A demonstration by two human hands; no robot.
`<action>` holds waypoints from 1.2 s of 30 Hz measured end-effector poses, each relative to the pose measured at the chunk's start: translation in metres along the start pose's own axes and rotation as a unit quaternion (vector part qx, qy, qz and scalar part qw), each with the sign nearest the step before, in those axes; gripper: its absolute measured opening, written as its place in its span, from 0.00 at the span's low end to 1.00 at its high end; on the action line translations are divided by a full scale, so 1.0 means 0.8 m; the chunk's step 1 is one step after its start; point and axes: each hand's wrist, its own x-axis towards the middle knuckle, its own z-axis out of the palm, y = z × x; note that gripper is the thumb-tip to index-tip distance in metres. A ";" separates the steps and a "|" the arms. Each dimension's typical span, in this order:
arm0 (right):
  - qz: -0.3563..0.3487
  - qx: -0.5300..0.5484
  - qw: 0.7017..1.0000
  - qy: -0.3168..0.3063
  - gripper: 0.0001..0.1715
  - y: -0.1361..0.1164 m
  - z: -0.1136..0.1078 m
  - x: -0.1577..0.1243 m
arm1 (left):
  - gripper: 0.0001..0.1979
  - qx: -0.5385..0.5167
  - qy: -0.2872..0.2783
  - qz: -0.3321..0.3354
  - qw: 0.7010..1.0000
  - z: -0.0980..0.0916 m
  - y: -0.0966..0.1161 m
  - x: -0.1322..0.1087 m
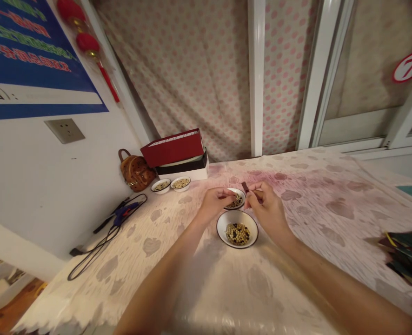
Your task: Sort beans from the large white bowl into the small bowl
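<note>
A small white bowl (241, 204) with a dark rim holds dark and pale beans or beads. My left hand (215, 203) is over its left side, thumb and fingers drawn together; whatever they pinch, if anything, is too small to make out. On the other side, my right hand (267, 204) is closed around a short, flat, dark-brown stick (245, 187), whose end points up; the rest is hidden by the fingers. Nearer to me stands a larger white bowl (223, 222) with a dark rim, containing mixed yellowish and black beans or beads.
Two small bowls (161, 191) of similar pieces stand left of my hands, before a red box (178, 148) on a white-and-black box (199, 173). A brown backpack-shaped bag (136, 171) leans nearby. A blue corded tool (124, 214) lies left; dark green cloth (410, 256) lies right.
</note>
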 end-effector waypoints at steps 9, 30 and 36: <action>-0.013 -0.021 0.998 -0.054 0.02 -0.014 0.003 -0.013 | 0.19 -0.272 -0.037 -0.052 0.960 0.004 0.016 -0.034; -0.023 -0.070 0.995 -0.071 0.05 -0.019 0.004 -0.015 | 0.18 -0.260 -0.039 -0.042 0.964 0.003 0.012 -0.037; -0.028 -0.079 0.994 -0.068 0.05 -0.019 0.003 -0.015 | 0.20 -0.251 -0.021 -0.041 0.967 0.001 0.007 -0.034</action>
